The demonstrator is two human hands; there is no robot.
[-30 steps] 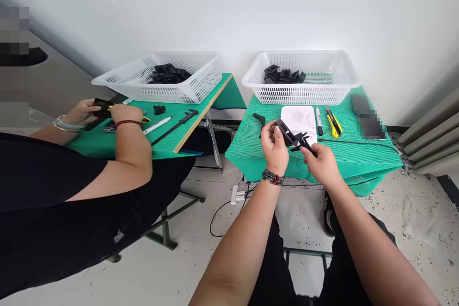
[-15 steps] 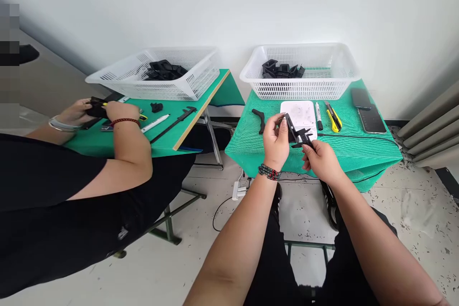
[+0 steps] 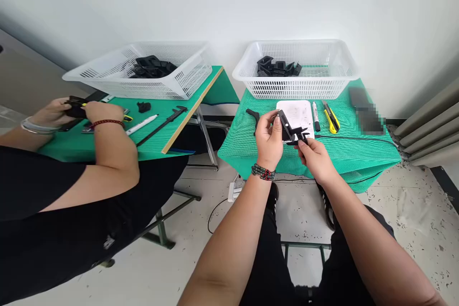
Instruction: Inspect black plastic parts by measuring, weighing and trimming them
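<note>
My left hand (image 3: 268,141) is closed around a black plastic part (image 3: 286,125), its thumb pressed on the near side. My right hand (image 3: 316,157) pinches a black caliper (image 3: 301,136) whose jaws are up against the part's lower right end. Whether the jaws grip the part or only touch it, I cannot tell. Both are held over the front of a flat white square thing (image 3: 294,109) with dark specks on it. A curved black piece (image 3: 253,114) lies left of my left hand. Right of the white square are a marker (image 3: 316,117) and a yellow utility knife (image 3: 332,118).
A white basket (image 3: 296,87) with black parts stands at the back of the green-covered table (image 3: 234,141). A black cable crosses its right side, near a dark blurred object (image 3: 369,117). At left, a co-worker's hands (image 3: 102,112) work near another basket (image 3: 143,91) and caliper (image 3: 163,125).
The view has shifted slightly to the right. The caliper has turned and its jaws have moved closer in against the black part. My left hand keeps its hold.
</note>
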